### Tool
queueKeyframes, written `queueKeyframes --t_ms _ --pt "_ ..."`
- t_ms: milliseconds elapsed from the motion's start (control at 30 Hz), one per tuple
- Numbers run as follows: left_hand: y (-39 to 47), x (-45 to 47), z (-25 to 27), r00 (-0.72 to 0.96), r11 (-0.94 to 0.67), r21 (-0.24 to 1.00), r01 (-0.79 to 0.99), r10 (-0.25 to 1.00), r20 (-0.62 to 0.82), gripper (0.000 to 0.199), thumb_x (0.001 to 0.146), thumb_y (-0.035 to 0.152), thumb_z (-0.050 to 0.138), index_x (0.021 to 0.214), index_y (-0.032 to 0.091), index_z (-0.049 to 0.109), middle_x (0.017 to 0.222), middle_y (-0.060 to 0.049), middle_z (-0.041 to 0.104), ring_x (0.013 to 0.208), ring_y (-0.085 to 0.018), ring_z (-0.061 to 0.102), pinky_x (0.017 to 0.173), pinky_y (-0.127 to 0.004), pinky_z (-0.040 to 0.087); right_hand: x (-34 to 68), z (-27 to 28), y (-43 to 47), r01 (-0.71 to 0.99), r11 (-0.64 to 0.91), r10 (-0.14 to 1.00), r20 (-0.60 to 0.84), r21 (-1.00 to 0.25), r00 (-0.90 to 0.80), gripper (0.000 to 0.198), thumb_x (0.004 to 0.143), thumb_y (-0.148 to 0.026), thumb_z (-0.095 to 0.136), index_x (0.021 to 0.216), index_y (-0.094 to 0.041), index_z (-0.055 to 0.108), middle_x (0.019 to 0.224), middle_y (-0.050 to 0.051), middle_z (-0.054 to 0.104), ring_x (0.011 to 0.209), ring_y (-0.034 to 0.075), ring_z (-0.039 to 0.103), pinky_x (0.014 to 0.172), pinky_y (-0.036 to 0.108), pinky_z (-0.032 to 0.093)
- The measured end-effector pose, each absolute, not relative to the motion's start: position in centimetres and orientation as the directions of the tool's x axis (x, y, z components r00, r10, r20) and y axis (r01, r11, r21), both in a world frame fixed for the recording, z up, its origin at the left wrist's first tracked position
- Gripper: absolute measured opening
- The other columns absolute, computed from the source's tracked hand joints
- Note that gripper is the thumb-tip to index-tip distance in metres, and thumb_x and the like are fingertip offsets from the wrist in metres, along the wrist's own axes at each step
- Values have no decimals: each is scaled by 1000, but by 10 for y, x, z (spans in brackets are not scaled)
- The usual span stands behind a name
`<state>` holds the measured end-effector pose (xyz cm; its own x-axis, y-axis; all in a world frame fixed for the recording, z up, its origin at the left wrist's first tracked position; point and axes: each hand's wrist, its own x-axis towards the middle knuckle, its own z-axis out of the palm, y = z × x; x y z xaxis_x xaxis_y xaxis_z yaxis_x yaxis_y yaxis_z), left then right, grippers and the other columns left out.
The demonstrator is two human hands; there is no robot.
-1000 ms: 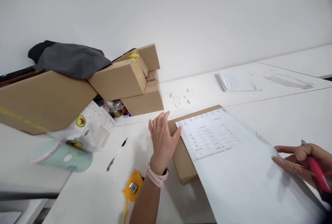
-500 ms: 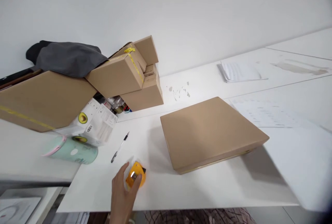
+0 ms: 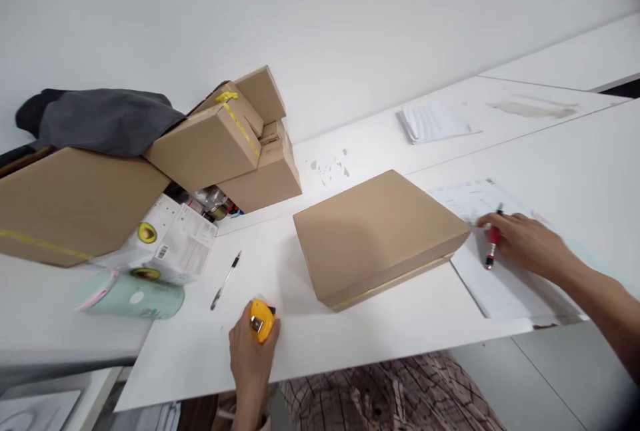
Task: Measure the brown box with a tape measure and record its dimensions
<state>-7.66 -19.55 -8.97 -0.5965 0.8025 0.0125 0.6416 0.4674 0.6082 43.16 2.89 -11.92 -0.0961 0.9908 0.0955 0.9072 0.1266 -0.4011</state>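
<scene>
My left hand (image 3: 254,351) is closed around a yellow tape measure (image 3: 263,320) on the white table, thumb on one side and fingers on the other. A black-and-clear pen (image 3: 226,280) lies just beyond it. On the right, my right hand (image 3: 523,242) holds a slim red-and-black, pen-like thing (image 3: 493,239) above printed paper sheets (image 3: 475,284); its exact kind is hard to make out. Between my hands sits a closed brown cardboard box (image 3: 377,238), its right corner near my right fingertips.
At the left stand stacked cardboard boxes (image 3: 205,151) with a dark grey cloth (image 3: 107,121) over them, a white carton with avocado pictures (image 3: 187,238) and a mint-green cylindrical container (image 3: 150,296). A paper stack (image 3: 435,123) lies near the wall. The table's front edge (image 3: 350,364) is close.
My right hand has come into view over the papers with the red-and-black thing. My left fingers have closed around the tape measure. The view has shifted right.
</scene>
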Motion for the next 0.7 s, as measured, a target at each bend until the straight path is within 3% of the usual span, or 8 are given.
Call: queueKeyframes --t_ms 100,200,300,367,433,533,600,700 --pt "-207 -67 -91 -625 447 695 562 781 3 62 78 54 65 130 22 54 124 -13 69 118 -37 63 92 -45 54 415 -110 24 915 143 990 56 -377 -132 40 86 -21 52 124 -28 63 105 15 73 95 31 62 63 37 38" --pt "-230 -49 -86 -596 376 796 475 802 -23 75 78 58 66 140 20 48 139 -15 61 124 -33 61 98 -40 53 406 -98 -3 926 37 991 135 -377 16 44 89 -30 49 133 -30 59 104 14 73 89 31 64 58 38 39" --pt "-249 -20 -71 -389 199 946 254 917 -89 74 74 58 73 136 22 56 140 -13 61 125 -34 60 99 -39 53 386 -88 -53 807 46 939 302 -589 167 35 89 -39 55 123 -35 63 91 8 72 80 28 66 67 41 46" --pt "-253 2 -60 -201 117 992 41 974 -106 72 73 59 76 135 25 59 134 -12 63 120 -33 61 97 -39 53 360 -81 -91 565 68 965 197 -822 171 24 88 -51 62 106 -36 67 84 6 70 72 26 65 63 40 48" --pt "-250 23 -51 -54 113 987 -118 991 -120 75 74 62 76 137 27 56 121 -9 64 107 -29 64 89 -36 54 326 -74 -123 363 70 992 25 -929 -126 29 90 -59 58 94 -32 69 74 5 64 66 24 61 61 38 48" --pt "-240 45 -45 102 138 961 -238 988 -117 81 73 58 79 141 29 47 104 -4 61 86 -20 61 75 -29 51 278 -68 -149 115 -52 845 -105 -992 -524 54 97 -68 34 94 -25 67 78 6 63 65 20 57 61 37 48" --pt "-236 53 -46 154 128 963 -237 984 -93 82 73 52 81 142 29 44 100 -2 60 78 -15 56 69 -25 47 258 -65 -156 50 -100 778 -109 -994 -619 59 98 -70 30 86 -22 61 75 4 59 64 18 53 59 34 45" --pt "-236 57 -47 182 97 976 -194 981 -61 83 74 49 80 144 29 39 98 -1 59 72 -13 51 64 -23 42 245 -60 -161 49 -66 754 -82 -997 -652 52 95 -70 43 74 -22 48 66 -2 47 60 13 43 55 28 35"
